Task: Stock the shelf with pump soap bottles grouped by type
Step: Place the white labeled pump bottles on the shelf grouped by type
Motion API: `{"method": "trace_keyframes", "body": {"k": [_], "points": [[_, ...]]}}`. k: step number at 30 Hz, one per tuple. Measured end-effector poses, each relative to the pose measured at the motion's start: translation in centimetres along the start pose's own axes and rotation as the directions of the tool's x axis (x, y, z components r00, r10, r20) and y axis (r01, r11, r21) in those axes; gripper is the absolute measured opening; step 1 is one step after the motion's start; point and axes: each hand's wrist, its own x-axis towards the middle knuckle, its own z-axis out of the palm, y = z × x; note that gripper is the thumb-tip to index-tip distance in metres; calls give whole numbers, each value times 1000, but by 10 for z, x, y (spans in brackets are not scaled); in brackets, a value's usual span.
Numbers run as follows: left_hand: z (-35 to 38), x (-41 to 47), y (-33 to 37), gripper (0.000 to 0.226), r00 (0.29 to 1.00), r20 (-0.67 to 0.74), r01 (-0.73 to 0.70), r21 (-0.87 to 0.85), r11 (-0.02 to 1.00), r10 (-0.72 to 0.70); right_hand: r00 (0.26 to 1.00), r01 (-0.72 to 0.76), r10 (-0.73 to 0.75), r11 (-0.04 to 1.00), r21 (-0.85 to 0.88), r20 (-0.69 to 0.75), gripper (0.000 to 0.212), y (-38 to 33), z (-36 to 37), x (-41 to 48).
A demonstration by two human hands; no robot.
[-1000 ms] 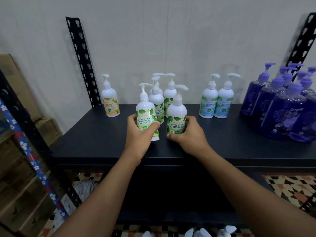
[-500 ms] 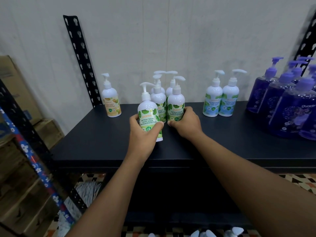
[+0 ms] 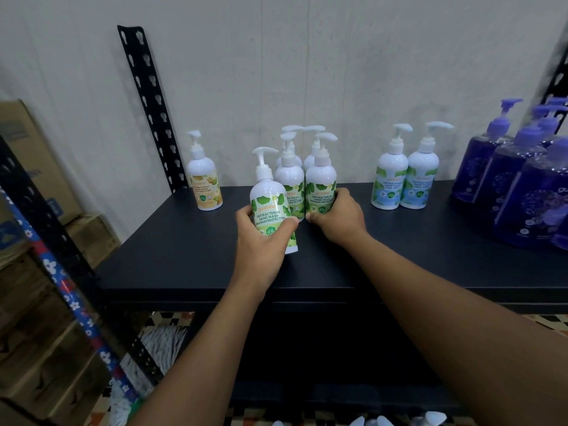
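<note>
Head view: the left grip (image 3: 261,238) wraps a green-label bottle (image 3: 270,207) near the shelf (image 3: 184,256) front. The right grip (image 3: 335,216) curls round its twin (image 3: 321,186) beside the green cluster. Likely full, rigid and slick plastic, so a mid-body hold suits better than the pump.

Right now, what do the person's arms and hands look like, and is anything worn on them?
The left forearm and right forearm are bare, no sleeves in view. The left hand and right hand wear no gloves; no watch or ring shows.
</note>
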Motion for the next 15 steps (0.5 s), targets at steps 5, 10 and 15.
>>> {"method": "trace_keyframes", "body": {"k": [5,10,15], "points": [[-1,-1,1,55,1000,-5,9,-23,1000,-9,1000,-26,26,998,50,7,74,0,-4,-10],[-2,-6,1,52,1000,3,-4,-2,1000,4,995,61,-49,988,-141,92,58,6,-18,-39],[0,-11,1,55,997,59,-61,110,992,55,957,219,-120,898,-383,266,62,12,-34,-66]]}}
